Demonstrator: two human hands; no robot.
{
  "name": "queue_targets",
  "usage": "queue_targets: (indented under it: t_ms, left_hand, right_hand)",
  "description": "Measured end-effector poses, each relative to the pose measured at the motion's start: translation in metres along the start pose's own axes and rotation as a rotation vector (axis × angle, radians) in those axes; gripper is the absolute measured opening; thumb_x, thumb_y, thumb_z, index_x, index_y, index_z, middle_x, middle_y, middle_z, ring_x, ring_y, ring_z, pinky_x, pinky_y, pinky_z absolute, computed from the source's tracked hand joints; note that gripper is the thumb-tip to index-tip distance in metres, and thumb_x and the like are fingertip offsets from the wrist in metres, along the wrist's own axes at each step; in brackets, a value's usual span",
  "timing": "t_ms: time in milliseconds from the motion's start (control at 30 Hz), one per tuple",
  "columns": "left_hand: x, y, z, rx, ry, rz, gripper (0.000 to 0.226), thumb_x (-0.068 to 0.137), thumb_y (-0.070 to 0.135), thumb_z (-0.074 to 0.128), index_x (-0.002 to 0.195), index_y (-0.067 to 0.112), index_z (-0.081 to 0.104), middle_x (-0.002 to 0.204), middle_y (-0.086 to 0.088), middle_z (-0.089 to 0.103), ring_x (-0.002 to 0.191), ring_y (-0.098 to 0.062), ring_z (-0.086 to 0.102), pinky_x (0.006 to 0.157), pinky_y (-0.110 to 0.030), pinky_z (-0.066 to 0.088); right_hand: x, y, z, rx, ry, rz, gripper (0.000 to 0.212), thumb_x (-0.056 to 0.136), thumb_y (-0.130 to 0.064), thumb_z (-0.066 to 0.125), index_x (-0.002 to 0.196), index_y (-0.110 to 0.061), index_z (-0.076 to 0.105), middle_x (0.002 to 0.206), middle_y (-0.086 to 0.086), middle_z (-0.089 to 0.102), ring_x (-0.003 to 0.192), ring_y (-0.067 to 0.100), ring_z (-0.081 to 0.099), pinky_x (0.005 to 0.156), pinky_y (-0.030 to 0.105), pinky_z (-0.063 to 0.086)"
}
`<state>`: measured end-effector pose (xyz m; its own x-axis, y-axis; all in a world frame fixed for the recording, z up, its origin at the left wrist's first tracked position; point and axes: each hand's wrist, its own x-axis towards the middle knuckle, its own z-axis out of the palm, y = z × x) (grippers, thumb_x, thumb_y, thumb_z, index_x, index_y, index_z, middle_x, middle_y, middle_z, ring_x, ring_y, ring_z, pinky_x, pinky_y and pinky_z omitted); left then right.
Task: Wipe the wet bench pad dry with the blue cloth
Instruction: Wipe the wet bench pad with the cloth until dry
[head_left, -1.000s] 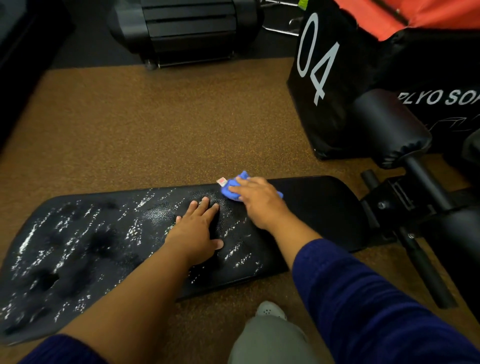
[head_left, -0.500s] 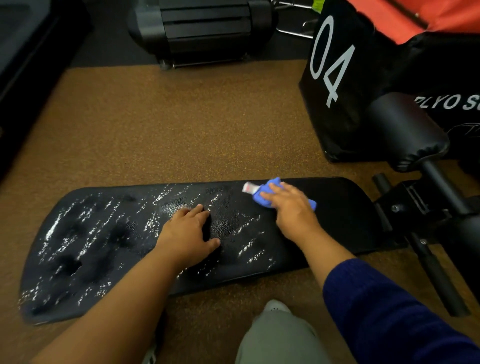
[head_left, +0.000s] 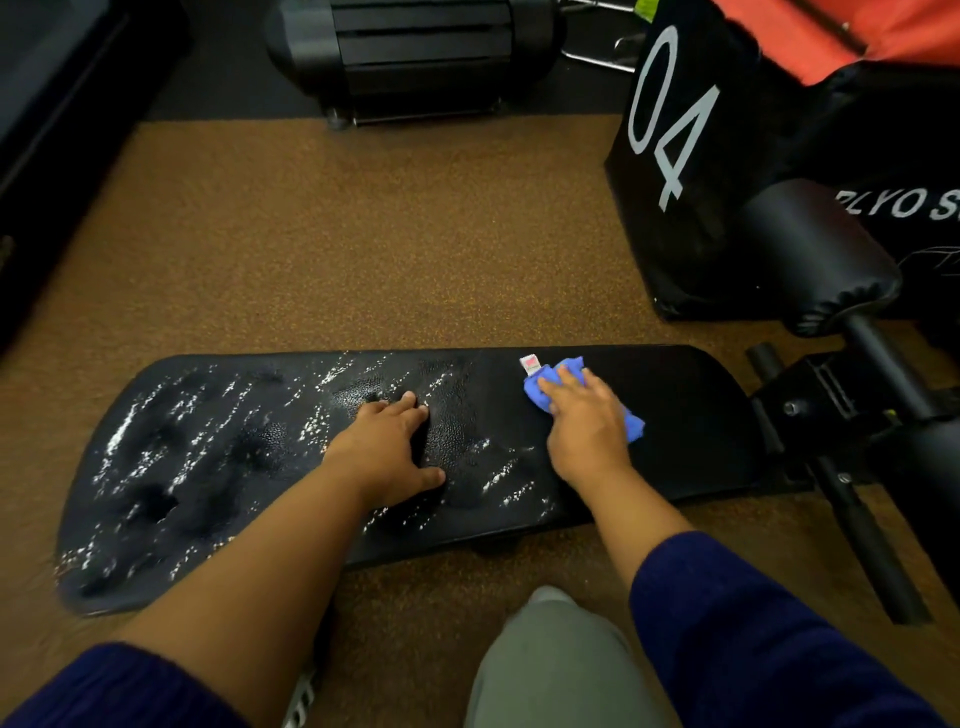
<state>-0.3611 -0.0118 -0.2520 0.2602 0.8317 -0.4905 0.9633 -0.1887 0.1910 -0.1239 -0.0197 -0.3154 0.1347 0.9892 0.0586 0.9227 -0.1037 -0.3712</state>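
A long black bench pad (head_left: 691, 415) lies across the lower middle of the head view. Its left and middle parts glisten with water streaks, while the right end looks matte. My right hand (head_left: 587, 431) presses a bunched blue cloth (head_left: 540, 387) flat on the pad right of centre; a white tag sticks out at the cloth's far left corner. My left hand (head_left: 387, 452) rests palm down on the wet middle of the pad, fingers spread, holding nothing.
The bench's black frame and bars (head_left: 852, 452) join the pad's right end, with a padded roller (head_left: 815, 260) above. A black plyo box marked 04 (head_left: 675, 130) stands at the back right, a black machine (head_left: 415, 57) at the back. My knee (head_left: 550, 660) is near the pad's front edge.
My right hand has slid the blue cloth rightward along the pad, away from my left hand. The stretch it crossed shows fewer water streaks. My left hand stays planted.
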Motion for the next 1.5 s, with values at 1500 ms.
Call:
queue_targets:
  t_ms: [1500]
  left_hand:
    - [-0.003,0.001,0.006,-0.020,0.029,0.002,0.100,0.074,0.060,0.066,0.152,0.027,0.014,0.161,0.011,0.002,0.148,-0.022,0.002,0.117,-0.043,0.022]
  right_hand:
    - [-0.100,0.009,-0.023,0.193,-0.266,-0.695,0.039,0.082,-0.007,0.046,0.114,-0.019,0.067,0.133,0.005,0.055,0.132,0.017,0.036,0.111,0.024,0.023]
